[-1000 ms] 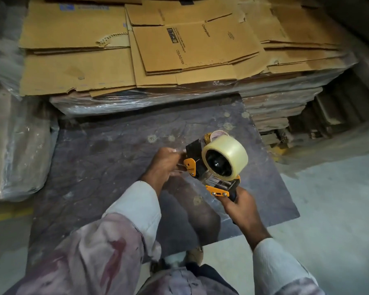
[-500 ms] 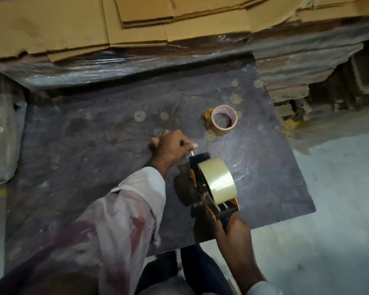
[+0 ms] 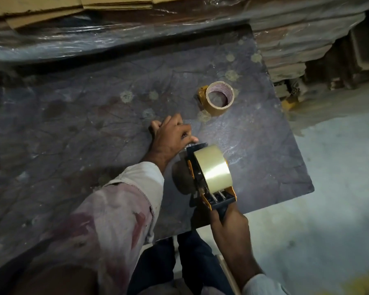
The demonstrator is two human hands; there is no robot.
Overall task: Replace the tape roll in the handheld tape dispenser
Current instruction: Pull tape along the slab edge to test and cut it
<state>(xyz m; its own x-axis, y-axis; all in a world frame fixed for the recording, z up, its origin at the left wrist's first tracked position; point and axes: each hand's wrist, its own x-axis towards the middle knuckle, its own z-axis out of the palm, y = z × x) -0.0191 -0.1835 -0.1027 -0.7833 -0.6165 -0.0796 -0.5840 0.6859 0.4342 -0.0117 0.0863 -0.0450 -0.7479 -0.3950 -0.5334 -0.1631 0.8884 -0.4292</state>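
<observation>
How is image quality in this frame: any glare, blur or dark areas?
Head view: dim, warm light; glare streak on the tape roll and sheen on the plastic wrap; the near sleeve is soft and shadowed; wide-angle bending at the edges; both hands are readable.

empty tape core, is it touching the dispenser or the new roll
Apart. The head view shows the empty tape core lying alone on the dark tabletop, bare surface between it and the tape dispenser.

Your single head camera looks steeply down, close over the dark board (image 3: 77,133), cardboard stack (image 3: 41,9) far.
</observation>
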